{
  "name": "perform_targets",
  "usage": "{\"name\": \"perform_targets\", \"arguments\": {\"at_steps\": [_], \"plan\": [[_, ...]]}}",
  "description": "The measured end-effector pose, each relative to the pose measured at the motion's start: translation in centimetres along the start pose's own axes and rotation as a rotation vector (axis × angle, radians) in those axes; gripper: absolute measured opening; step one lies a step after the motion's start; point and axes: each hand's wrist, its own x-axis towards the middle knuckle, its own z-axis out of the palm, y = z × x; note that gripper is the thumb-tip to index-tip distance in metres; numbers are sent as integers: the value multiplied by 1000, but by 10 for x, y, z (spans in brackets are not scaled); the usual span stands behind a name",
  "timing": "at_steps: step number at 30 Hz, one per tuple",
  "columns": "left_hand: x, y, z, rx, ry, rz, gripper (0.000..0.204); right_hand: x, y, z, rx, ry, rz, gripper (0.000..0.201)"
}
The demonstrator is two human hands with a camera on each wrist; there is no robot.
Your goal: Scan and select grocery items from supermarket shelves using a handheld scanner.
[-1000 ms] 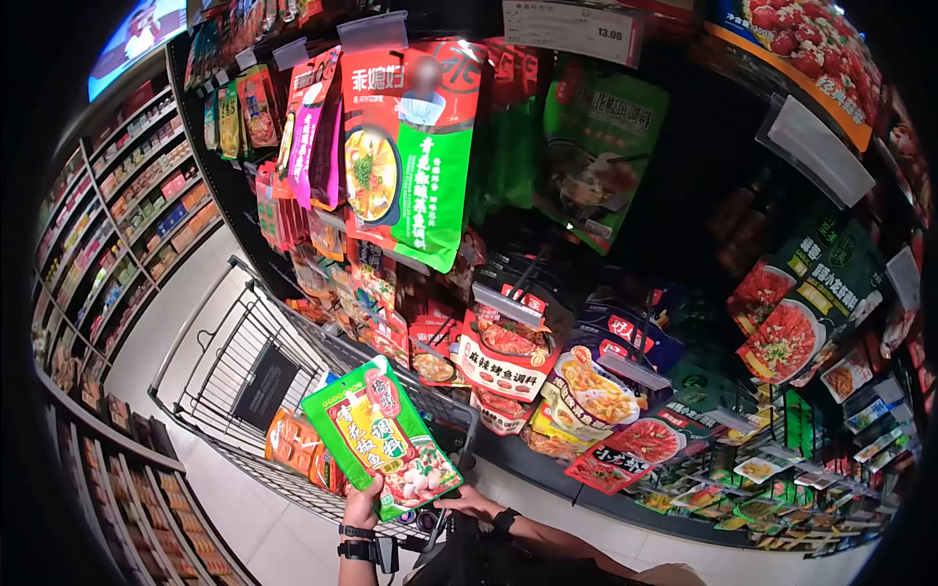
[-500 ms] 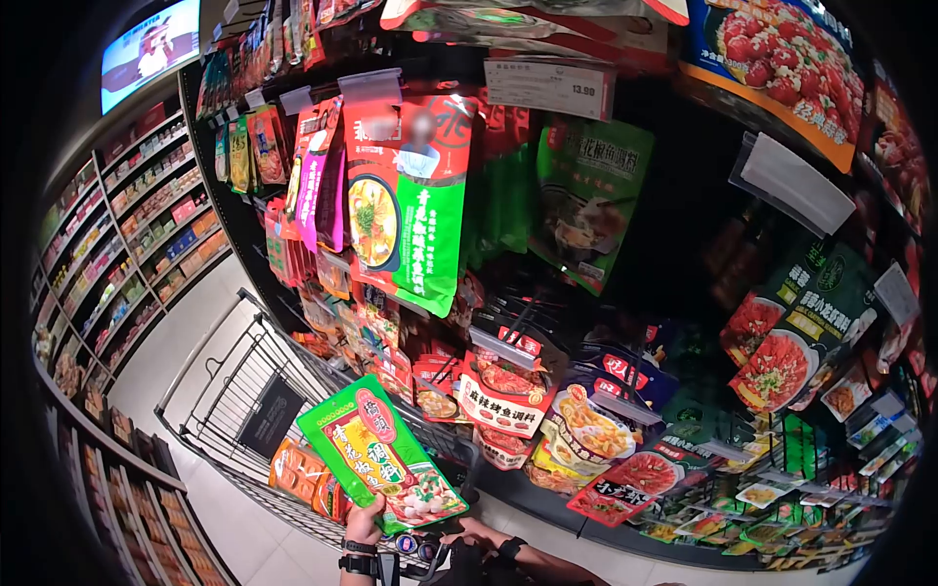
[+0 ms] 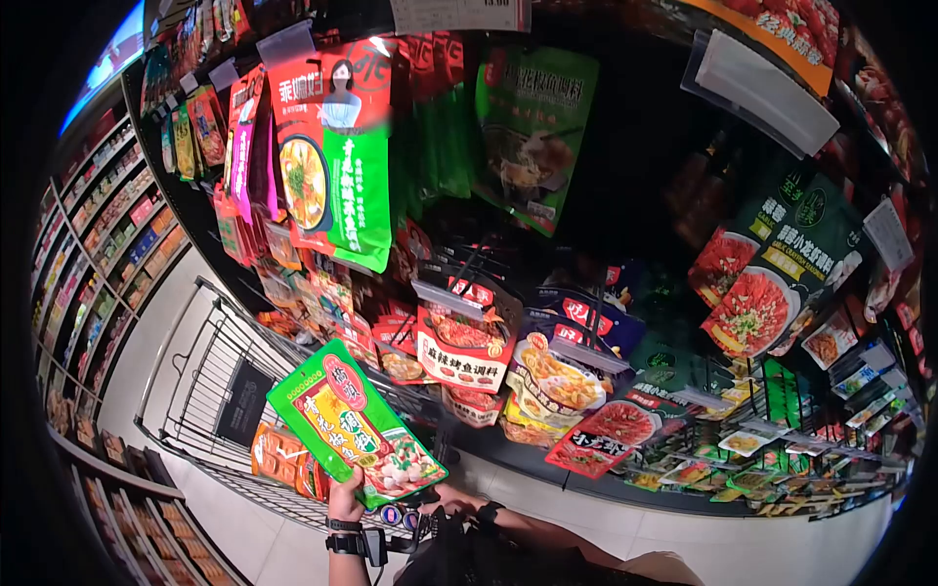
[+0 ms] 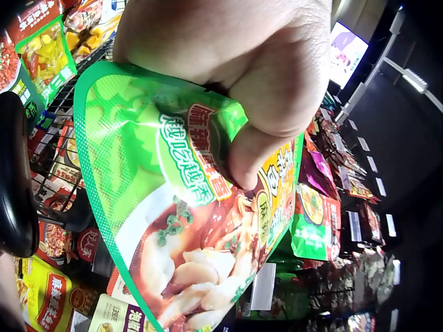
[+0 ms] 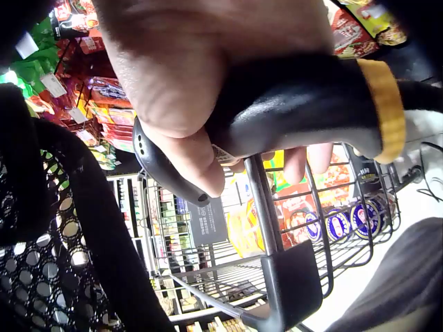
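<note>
My left hand (image 3: 345, 496) pinches a green seasoning packet (image 3: 354, 428) by its lower edge, thumb across its printed front. In the left wrist view the thumb (image 4: 252, 155) presses on the packet, whose picture shows fish slices in red broth; the fingers behind are hidden. The packet tilts above a wire shopping cart (image 3: 161, 430). My right hand (image 5: 173, 83) grips the cart's black handle (image 5: 297, 104), with fingertips showing beneath it in the right wrist view. In the head view this hand is partly hidden beside the packet's lower corner.
Inside the cart lie an orange package (image 3: 281, 457) and several round-topped containers (image 5: 365, 218). Hanging seasoning packets (image 3: 332, 156) fill the dark rack ahead and to the right. Another stocked shelf (image 3: 107, 225) stands across the aisle at left, with pale floor tiles (image 3: 264, 532) between.
My right hand has gone from the packet's lower corner to the cart handle. The left hand still holds the packet, now slightly further left. The head view has swung a little.
</note>
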Motion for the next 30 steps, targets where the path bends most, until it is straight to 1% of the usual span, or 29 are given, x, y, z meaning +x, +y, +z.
{"name": "perform_targets", "arguments": {"at_steps": [1, 3, 5, 6, 7, 9, 10, 11, 14, 15, 17, 19, 21, 22, 23, 25, 26, 27, 29, 30], "plan": [[2, -4, -5, -3, -7, 10, 34, 33, 88, 3, 87, -14, -127, 33], [-2, -2, -4, -8, -5, 10, 34, 8, 27, 0, 32, -28, -7, 71], [-11, 4, 2, -42, 28, 26, 36, 18, 48, 8, -7, 73, -231, 48], [-14, 4, 1, -61, 46, 22, 37, 34, 86, 8, 71, 47, -134, 53], [-14, -1, -15, -79, 60, -14, 37, 12, 33, 4, 84, -16, 9, 49], [-22, 3, -15, -127, 82, 30, 36, -1, 6, 2, 91, -46, 113, 36], [-24, 3, -20, -158, 73, 35, 35, -2, 4, 3, 121, -28, 105, 30], [-27, 4, -24, -149, 98, 46, 35, -4, 0, 3, 164, -48, 109, 36], [-31, 6, -32, -137, 129, 84, 34, -10, -14, 4, 124, -8, 131, 46], [-35, 12, -26, -116, 142, 88, 33, -11, -15, 5, 137, 17, 176, 44], [-33, 12, -32, -42, 159, 106, 32, -14, -18, 4, 220, -26, 176, 44], [-31, 12, -34, -17, 165, 120, 32, -14, -13, 6, 190, -1, 80, 44], [-34, 16, -25, -33, 173, 66, 33, -9, 3, 4, 167, -21, 163, 42], [-32, 14, -28, -10, 199, 57, 33, -9, 7, 4, 183, -22, 186, 41], [-27, 6, -42, 3, 193, 41, 33, -10, 11, 5, 267, -23, 164, 41], [-30, 12, -30, -8, 204, 55, 32, -21, -14, 1, 108, 9, 239, 39], [-30, 13, -29, -17, 202, 58, 33, -26, -21, 2, 104, 56, 151, 36], [-31, 14, -26, -7, 195, 74, 30, -30, -28, 0, 118, 42, 144, 34], [-31, 16, -26, -21, 178, 79, 33, -35, -32, -12, 115, 25, 132, 33], [-33, 18, -23, -25, 176, 78, 35, -38, -34, -15, 110, 66, 109, 30]]}}
